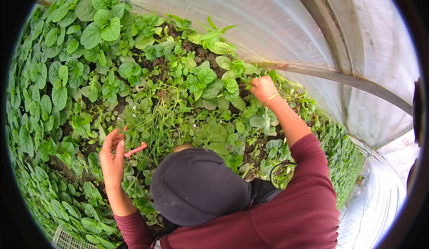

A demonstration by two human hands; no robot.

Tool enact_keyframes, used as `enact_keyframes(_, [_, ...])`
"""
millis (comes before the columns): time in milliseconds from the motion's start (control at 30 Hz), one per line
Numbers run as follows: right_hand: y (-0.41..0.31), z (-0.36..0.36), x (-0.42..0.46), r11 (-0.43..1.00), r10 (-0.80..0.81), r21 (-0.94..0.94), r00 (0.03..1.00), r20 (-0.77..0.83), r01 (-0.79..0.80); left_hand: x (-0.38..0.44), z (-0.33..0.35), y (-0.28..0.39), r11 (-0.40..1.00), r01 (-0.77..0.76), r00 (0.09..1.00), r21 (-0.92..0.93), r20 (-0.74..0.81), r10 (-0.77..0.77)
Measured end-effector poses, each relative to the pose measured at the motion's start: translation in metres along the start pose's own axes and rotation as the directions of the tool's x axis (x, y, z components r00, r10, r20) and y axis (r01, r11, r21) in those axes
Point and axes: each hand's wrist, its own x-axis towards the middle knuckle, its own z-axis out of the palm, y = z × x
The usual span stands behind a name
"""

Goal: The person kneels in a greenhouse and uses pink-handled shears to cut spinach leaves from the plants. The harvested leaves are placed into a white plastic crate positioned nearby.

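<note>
My right hand [263,88], with a yellow band at the wrist, is closed around some green plant stems [248,83] beside the plastic wall. On the other side my left hand [113,152] is raised over the plants, its fingers bent and thumb up. A pink plastic piece [136,149] with a hooked end shows right beside the thumb, and a red tip appears near the fingertips. Whether the hand grips it cannot be made out. Between the hands grow round-leaved green plants [205,76]. Long thin grassy stems [160,121] lie loosely among them.
Clear plastic sheeting [254,38] closes off the far side, with a curved metal rail [348,78] along it. A dark cap [201,187] covers much of the near ground. A thin black hoop [272,173] lies near the right arm. A pale plastic crate [68,240] sits at lower left.
</note>
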Motion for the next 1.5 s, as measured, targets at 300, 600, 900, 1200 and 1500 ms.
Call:
enact_keyframes(300, [0.065, -0.023, -0.060, 0.756, 0.628, -0.019, 0.717, 0.304, -0.654, 0.000, 0.012, -0.007, 0.999, 0.011, 0.999, 0.038, 0.046, -0.012])
enact_keyframes(600, [0.127, -0.018, -0.115, 0.498, 0.848, -0.395, 0.528, 0.037, -0.772, 0.005, -0.049, -0.018, 0.997, -0.025, 0.964, 0.067, -0.263, 0.041])
enact_keyframes(900, [-0.186, -0.028, 0.007, 0.785, -0.456, 0.425, 0.885, -0.098, 0.451, -0.015, -0.118, -0.030, 1.000, -0.026, 0.788, 0.010, -0.615, 0.026])
enact_keyframes(1200, [-0.273, 0.079, 0.052, 0.555, -0.808, -0.151, 0.573, 0.135, 0.818, -0.067, -0.146, -0.036, 0.993, -0.025, 0.764, -0.112, -0.644, -0.053])
enact_keyframes(1500, [-0.168, -0.033, -0.012, 0.719, -0.667, 0.278, 0.745, 0.018, 0.637, -0.045, -0.125, -0.048, 0.994, -0.015, 0.845, -0.107, -0.533, -0.045])
